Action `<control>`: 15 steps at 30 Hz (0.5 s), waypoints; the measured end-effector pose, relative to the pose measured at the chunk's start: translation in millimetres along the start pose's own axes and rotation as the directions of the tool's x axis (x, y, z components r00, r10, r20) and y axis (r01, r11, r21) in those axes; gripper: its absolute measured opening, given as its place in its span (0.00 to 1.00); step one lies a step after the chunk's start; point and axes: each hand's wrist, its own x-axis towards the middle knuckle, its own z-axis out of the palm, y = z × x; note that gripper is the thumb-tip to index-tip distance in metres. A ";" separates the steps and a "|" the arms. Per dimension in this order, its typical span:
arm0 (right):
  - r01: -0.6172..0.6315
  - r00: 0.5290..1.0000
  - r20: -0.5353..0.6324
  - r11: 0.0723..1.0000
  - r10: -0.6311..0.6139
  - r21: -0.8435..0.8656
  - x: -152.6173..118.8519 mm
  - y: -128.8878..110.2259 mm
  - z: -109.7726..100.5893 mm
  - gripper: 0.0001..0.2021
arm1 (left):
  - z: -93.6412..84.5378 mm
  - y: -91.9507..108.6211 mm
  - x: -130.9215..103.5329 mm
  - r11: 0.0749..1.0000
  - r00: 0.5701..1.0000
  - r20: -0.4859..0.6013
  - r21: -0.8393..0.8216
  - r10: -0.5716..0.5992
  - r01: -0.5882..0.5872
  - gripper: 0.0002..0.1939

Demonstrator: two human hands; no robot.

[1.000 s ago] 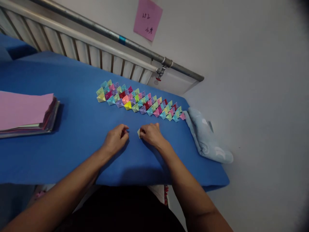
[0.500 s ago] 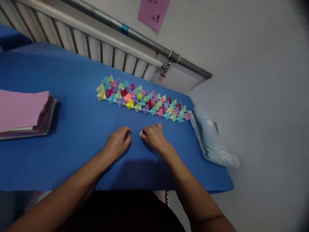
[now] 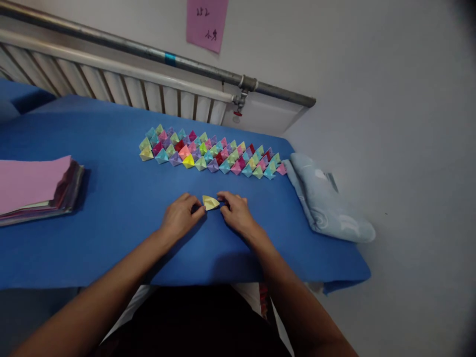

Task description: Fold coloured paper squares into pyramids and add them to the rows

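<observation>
A small folded yellow paper piece (image 3: 210,203) lies on the blue cloth between my hands. My left hand (image 3: 182,214) has its thumb and fingertips at the left end of the paper, closed on that edge. At the right end, my right hand (image 3: 236,210) holds its thumb and forefinger apart, with the fingertips close beside the paper's tip. Beyond my hands, rows of small folded paper boats (image 3: 211,164) in many colours stand close together on the cloth.
A stack of coloured paper (image 3: 33,186) sits at the left. On the right, a folded light-blue towel (image 3: 323,201) lies by the wall. Behind the blue table (image 3: 119,198) are a radiator (image 3: 134,94) and a pipe (image 3: 208,69). A pink note (image 3: 207,25) hangs above.
The small paper, mostly hidden in my right hand before, now shows between both hands. My right fingers have opened, and my left hand has come to the paper. The view has shifted.
</observation>
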 end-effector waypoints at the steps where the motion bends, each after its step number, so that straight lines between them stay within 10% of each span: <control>1: 0.006 1.000 -0.003 0.999 -0.006 0.045 -1.9 1.1 4.1 0.22 | 1.9 1.4 4.9 1.000 1.000 0.005 0.014 0.004 -0.004 0.08; 8: 0.031 0.998 -0.058 0.955 -0.015 0.294 -29.1 3.8 15.3 0.19 | -0.3 -8.8 23.2 1.000 0.998 -0.067 0.008 -0.009 0.010 0.09; 15: 0.105 0.991 -0.097 0.981 -0.090 0.163 -20.1 6.9 16.2 0.20 | 6.4 -6.5 -2.2 0.996 0.995 -0.057 0.000 0.085 -0.085 0.10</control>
